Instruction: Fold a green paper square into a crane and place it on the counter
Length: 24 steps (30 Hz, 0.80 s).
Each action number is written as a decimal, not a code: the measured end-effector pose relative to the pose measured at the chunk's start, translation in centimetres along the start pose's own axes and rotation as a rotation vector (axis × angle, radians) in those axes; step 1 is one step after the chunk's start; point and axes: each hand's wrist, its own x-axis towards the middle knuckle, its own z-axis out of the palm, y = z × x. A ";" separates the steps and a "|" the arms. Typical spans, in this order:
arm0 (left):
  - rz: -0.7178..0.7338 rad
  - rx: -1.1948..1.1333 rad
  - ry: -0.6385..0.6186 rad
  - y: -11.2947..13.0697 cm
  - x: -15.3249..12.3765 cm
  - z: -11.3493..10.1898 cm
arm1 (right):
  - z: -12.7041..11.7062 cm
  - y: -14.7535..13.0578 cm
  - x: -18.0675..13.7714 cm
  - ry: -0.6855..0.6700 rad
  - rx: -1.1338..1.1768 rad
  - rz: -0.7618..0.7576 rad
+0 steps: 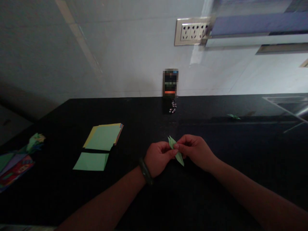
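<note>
Between both hands, above the black countertop [134,128], is a narrow folded piece of light green paper [178,157] with pointed ends. My left hand [160,157], a dark bangle at its wrist, pinches the paper from the left, thumb across its middle. From the right, my right hand [196,149] pinches the same paper between thumb and fingers. Some fingertips are hidden behind the paper. Left of my hands lies a stack of coloured paper sheets [103,136], green on top with yellow showing at its edge. Just in front of it is a separate green sheet [90,161].
A phone-like device [170,82], blurred out, leans on the tiled wall with a beaded strand [172,106] below it. A small green folded paper [234,116] lies at the right. Colourful packaging [18,171] and folded paper pieces [35,142] are far left. A metal sink edge [286,109] is at right.
</note>
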 end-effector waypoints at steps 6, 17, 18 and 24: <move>-0.074 -0.137 0.055 0.7 0.1 0.0 | -0.4 -0.1 0.0 -0.066 0.121 -0.003; 0.008 -0.002 0.102 0.2 0.2 -0.1 | -0.4 0.4 0.2 -0.099 0.098 0.027; 0.021 0.030 0.108 0.2 0.2 -0.1 | -0.4 0.3 0.1 -0.100 0.106 0.040; 0.085 0.191 0.070 -0.2 0.0 -0.2 | -0.3 -0.1 0.0 -0.085 0.112 0.095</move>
